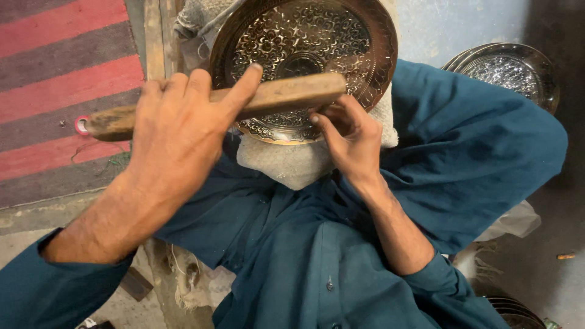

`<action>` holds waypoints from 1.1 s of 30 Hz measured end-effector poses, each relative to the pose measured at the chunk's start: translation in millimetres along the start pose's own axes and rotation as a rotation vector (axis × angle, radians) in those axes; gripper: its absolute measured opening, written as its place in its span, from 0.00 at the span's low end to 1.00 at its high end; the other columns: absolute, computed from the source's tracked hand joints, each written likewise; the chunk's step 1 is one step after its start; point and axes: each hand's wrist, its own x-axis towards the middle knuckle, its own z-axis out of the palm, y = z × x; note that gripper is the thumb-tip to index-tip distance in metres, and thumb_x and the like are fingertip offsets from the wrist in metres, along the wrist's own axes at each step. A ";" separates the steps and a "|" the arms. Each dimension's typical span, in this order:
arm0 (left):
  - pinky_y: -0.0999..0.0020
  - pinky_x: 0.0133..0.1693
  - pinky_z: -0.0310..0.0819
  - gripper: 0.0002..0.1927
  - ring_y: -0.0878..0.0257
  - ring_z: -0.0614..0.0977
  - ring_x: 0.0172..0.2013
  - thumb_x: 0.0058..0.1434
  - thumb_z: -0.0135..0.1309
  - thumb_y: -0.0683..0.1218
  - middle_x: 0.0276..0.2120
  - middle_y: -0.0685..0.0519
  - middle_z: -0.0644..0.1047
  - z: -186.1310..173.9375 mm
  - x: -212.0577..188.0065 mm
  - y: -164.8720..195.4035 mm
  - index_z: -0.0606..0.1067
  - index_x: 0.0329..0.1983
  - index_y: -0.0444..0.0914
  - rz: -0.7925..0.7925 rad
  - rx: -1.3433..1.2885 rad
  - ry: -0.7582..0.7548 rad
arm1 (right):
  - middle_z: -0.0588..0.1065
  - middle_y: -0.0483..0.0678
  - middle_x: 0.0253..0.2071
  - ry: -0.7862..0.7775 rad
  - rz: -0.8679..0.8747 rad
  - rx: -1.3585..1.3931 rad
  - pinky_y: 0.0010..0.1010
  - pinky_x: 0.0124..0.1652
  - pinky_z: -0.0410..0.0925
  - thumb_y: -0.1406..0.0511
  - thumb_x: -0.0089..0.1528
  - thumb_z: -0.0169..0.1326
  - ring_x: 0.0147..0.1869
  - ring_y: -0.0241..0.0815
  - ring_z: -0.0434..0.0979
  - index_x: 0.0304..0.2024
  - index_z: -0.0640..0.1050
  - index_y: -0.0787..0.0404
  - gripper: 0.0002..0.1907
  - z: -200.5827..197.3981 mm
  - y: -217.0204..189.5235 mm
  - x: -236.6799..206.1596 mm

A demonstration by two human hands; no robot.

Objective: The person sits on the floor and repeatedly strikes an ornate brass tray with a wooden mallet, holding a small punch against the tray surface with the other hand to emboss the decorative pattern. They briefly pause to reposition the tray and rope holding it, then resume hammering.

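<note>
Striped rug point(61, 79) behind, left hand point(177, 131) grips wooden stick point(274, 97) over engraved brass plate point(304, 36).

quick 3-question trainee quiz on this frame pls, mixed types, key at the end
1. True or false: the left hand grips the long worn wooden stick across the round engraved brass plate.
2. What lies under the plate? A) off-white cloth B) newspaper C) sponge
3. Fill in: the right hand has its fingers at the plate's ___ edge.

Key: 1 true; 2 A; 3 lower. More round engraved metal plates are stacked at upper right.
</note>
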 end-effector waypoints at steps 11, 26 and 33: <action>0.52 0.45 0.70 0.35 0.50 0.76 0.41 0.62 0.55 0.38 0.38 0.48 0.71 -2.4 0.3 -1.7 0.69 0.74 0.46 -0.011 -0.076 0.012 | 0.84 0.51 0.45 -0.014 -0.030 -0.087 0.25 0.50 0.75 0.75 0.67 0.61 0.50 0.35 0.84 0.55 0.77 0.69 0.14 -0.8 -8.6 2.4; 0.53 0.43 0.71 0.33 0.50 0.77 0.40 0.60 0.57 0.42 0.37 0.48 0.72 -3.0 3.7 -0.4 0.70 0.71 0.47 -0.026 0.016 0.012 | 0.82 0.50 0.45 0.004 -0.046 -0.006 0.25 0.51 0.75 0.77 0.66 0.59 0.51 0.36 0.84 0.57 0.73 0.71 0.17 1.4 1.9 1.2; 0.49 0.52 0.71 0.34 0.50 0.76 0.42 0.61 0.59 0.40 0.39 0.48 0.71 -3.2 4.4 -4.7 0.68 0.72 0.49 0.014 0.054 0.048 | 0.83 0.49 0.43 -0.014 -0.021 -0.021 0.24 0.48 0.75 0.76 0.66 0.58 0.49 0.35 0.84 0.54 0.75 0.70 0.14 1.9 -1.0 3.0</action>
